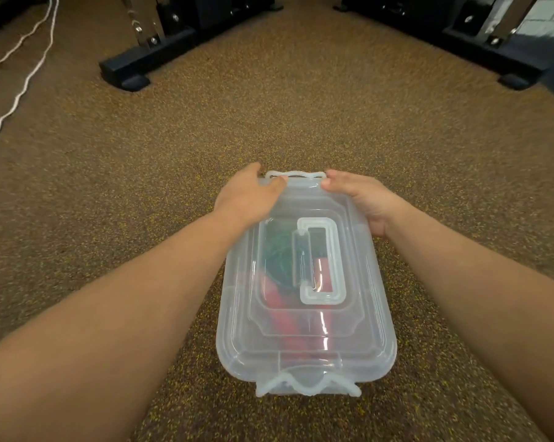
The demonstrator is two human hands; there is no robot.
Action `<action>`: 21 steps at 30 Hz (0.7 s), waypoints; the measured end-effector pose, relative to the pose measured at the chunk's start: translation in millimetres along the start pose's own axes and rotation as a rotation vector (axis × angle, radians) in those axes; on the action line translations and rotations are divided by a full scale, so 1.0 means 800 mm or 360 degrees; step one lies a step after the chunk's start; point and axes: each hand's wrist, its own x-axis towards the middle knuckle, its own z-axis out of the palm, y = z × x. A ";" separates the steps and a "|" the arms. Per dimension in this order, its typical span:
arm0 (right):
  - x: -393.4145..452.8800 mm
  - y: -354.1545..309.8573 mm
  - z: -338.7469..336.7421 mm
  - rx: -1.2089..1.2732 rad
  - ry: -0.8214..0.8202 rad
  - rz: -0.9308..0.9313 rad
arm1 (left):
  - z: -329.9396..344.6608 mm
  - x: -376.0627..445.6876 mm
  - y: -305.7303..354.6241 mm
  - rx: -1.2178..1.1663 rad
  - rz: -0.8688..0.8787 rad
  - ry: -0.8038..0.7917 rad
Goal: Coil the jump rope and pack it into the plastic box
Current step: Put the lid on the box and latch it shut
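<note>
A clear plastic box lies on the speckled brown floor with its lid on and a flat handle folded on top. Through the lid I see the jump rope inside: red handles and a dark green coil. My left hand rests on the far left corner of the lid, thumb near the far clasp. My right hand grips the far right corner, fingers curled over the edge. The near clasp is at the front end.
Black machine bases with metal uprights stand at the back left and back right. A white cord snakes along the floor at the far left. Open floor surrounds the box.
</note>
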 end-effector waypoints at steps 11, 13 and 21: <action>0.002 -0.004 -0.004 -0.0642 -0.0111 -0.0203 | 0.002 0.019 -0.010 -0.0106 0.0144 -0.0083; 0.002 -0.003 -0.004 -0.0626 -0.0117 -0.0220 | 0.003 0.019 -0.011 -0.0109 0.0150 -0.0069; -0.003 0.000 0.002 -0.0615 0.0000 -0.0382 | 0.006 0.016 -0.013 -0.0147 0.0199 0.0064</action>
